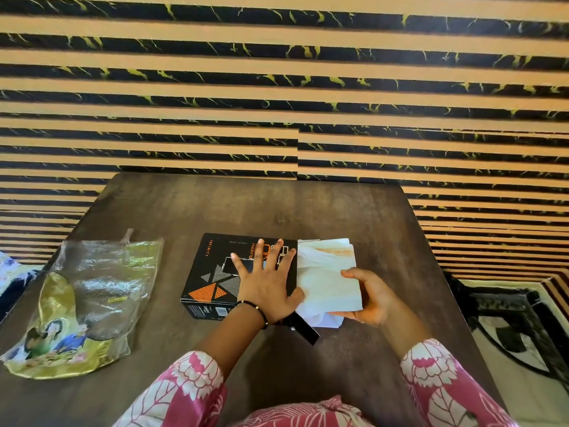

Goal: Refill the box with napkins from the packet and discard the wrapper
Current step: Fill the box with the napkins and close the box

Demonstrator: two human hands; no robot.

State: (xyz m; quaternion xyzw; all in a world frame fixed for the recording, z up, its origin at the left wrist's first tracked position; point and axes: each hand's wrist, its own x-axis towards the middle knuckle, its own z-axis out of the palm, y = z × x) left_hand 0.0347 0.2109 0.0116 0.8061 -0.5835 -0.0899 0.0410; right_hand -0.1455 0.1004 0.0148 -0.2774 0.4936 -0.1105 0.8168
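Observation:
A black box [212, 272] with orange triangles lies in the middle of the dark table [308, 208]. My left hand [264, 282] presses flat on its top with fingers spread. A stack of white napkins [328, 277] sticks out of the box's right end. My right hand [369, 298] grips the stack's near right corner, thumb on top. A black flap [303, 329] of the box hangs open below my left wrist. The clear and gold plastic wrapper [86, 306] lies flat at the table's left side.
A striped black and tan wall stands behind the table. Patterned floor covering [511, 328] lies to the right. Bare table surface stretches behind the box and in front of it.

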